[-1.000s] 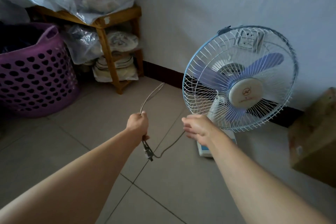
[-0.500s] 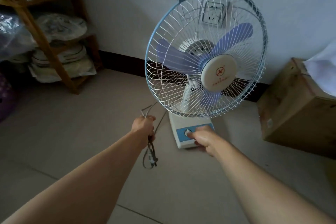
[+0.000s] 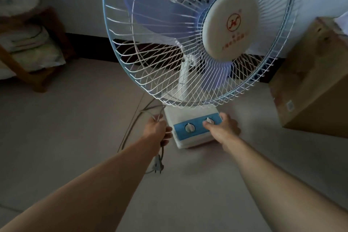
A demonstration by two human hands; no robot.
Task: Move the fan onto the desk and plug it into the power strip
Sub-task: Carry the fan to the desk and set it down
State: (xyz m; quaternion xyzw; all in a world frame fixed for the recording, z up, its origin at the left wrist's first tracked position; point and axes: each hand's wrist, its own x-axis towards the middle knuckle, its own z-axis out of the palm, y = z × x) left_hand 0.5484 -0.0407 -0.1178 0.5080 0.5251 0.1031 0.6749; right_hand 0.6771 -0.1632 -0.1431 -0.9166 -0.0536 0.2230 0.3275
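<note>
A white table fan with blue blades and a wire cage stands on the tiled floor near the wall. Its white base carries a blue panel with two knobs. My right hand grips the right front corner of that base, thumb by the right knob. My left hand is closed around loops of the fan's grey cord, just left of the base. The plug dangles below that hand. No desk or power strip is in sight.
A cardboard box sits on the floor at the right, close to the fan. A wooden shelf with bagged bedding stands at the left against the wall. Bare floor tiles lie between me and the fan.
I have come much closer to the fan. My right hand went from reaching toward the base to gripping its corner. My left hand keeps the cord and has moved beside the base.
</note>
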